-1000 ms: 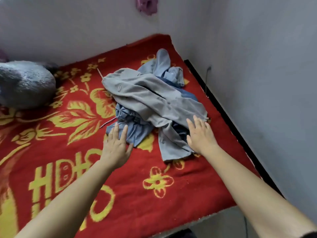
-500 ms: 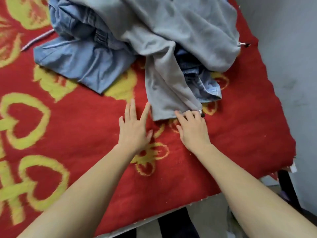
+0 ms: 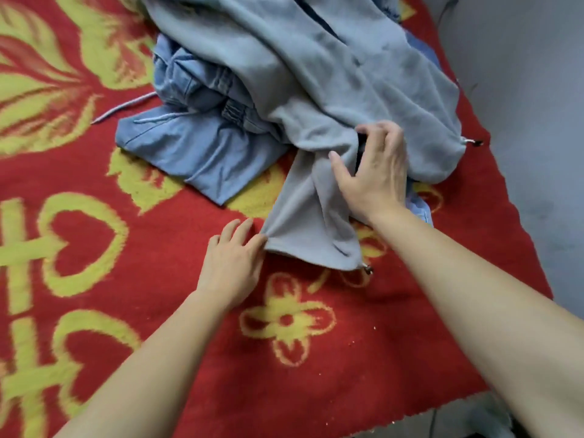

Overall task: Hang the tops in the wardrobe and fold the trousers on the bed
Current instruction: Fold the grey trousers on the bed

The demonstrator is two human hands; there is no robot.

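The right hand (image 3: 376, 172) clutches a fold of the grey garment (image 3: 316, 74); the left hand (image 3: 234, 263), flat and relaxed, touches its hem.

Soft even light, perhaps slightly blurred

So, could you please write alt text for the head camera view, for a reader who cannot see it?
A person's right hand grips a fold of a grey garment heaped over blue clothes on a red blanket with yellow flowers. The left hand lies flat on the blanket, its thumb touching the grey hem.
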